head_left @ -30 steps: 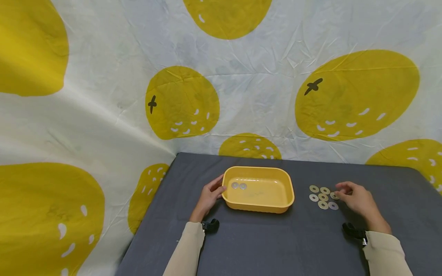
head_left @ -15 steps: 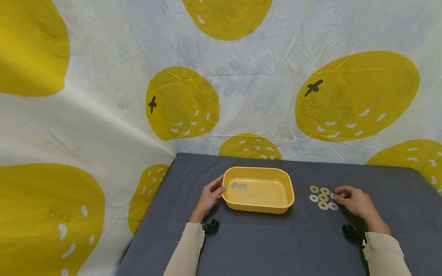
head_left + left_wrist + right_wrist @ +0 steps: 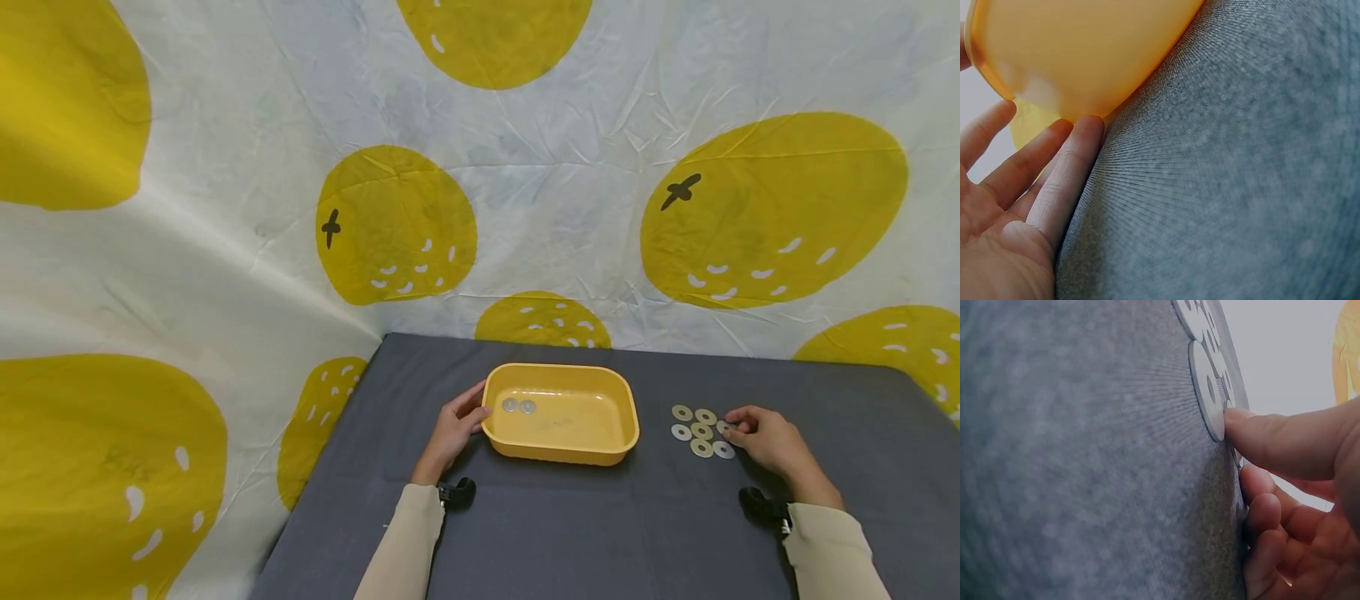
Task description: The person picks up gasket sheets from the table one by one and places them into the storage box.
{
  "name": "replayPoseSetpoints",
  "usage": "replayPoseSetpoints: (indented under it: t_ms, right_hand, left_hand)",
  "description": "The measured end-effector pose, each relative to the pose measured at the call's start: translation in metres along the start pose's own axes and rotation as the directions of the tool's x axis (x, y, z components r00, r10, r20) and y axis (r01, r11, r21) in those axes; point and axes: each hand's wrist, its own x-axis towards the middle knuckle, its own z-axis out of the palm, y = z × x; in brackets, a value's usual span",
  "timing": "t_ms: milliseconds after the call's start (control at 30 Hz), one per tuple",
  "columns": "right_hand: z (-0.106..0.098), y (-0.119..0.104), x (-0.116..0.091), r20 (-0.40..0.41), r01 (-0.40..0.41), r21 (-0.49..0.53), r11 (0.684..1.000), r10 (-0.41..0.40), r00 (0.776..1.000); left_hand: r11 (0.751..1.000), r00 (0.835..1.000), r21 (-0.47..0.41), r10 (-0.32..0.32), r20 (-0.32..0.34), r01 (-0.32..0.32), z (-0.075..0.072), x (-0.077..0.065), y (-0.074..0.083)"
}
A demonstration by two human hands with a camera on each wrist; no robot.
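Note:
On the grey cloth sits a yellow plastic tray with rounded corners. Two silvery flat washers lie side by side at its left end. My left hand grips the tray's left end, thumb at the rim and fingertips against the outer wall. To the right, several washers, some brassy and some silvery, lie flat in a close group. At the group's right edge my right hand pinches a washer between thumb and forefinger, partly covering it. The right wrist view has the thumb right at the washers' edge.
The grey cloth covers the tabletop, running back to a white curtain with large yellow fruit prints. More of this curtain stands along the left side. Black wrist straps sit at both cuffs.
My right hand has lowered slightly and its thumb and forefinger have closed in on the rightmost washer. My left hand and the tray have stayed in place.

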Motion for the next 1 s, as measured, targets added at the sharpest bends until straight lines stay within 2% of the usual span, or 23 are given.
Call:
replayPoseSetpoints:
  t_ms: [300,600,1000]
  right_hand:
    - [-0.0007,-0.0001,0.0028,0.02,0.01,-0.003,1.0,-0.01,1.0]
    - [-0.001,0.0004,0.0004,-0.01,0.016,0.003,1.0,-0.016,1.0]
    - [-0.0026,0.0011,-0.0005,-0.008,0.07,-0.017,0.997,-0.071,0.997]
  left_hand:
    - [1.0,1.0,0.004,0.022,-0.007,-0.022,-0.0002,-0.001,-0.0012]
    - [1.0,1.0,-0.004,0.028,-0.004,-0.028,0.0002,-0.0017,-0.0023]
    - [1.0,1.0,0.003,0.024,0.001,-0.024,-0.0002,-0.0012,-0.0023]
